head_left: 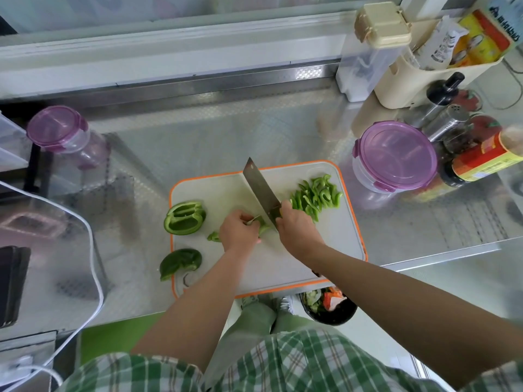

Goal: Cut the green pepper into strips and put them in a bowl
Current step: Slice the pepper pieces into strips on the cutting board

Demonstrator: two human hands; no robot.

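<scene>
A white cutting board with an orange rim (pixel 351 210) lies on the steel counter. My right hand (pixel 295 227) grips the handle of a cleaver (pixel 260 188), whose blade points away to the upper left. My left hand (pixel 239 230) presses a green pepper piece (pixel 263 227) down right beside the blade. A pile of cut pepper strips (pixel 317 196) lies at the board's right side. A pepper half (pixel 185 217), cut side up, sits at the left edge. Another pepper piece (pixel 181 261) lies skin up at the lower left. A small scrap (pixel 213 236) lies near my left hand.
A round container with a purple lid (pixel 394 157) stands right of the board, with bottles and shakers (pixel 452 120) behind it. A purple-lidded jar (pixel 60 131) stands at the left. A dark bin with vegetable scraps (pixel 329 306) sits below the counter edge.
</scene>
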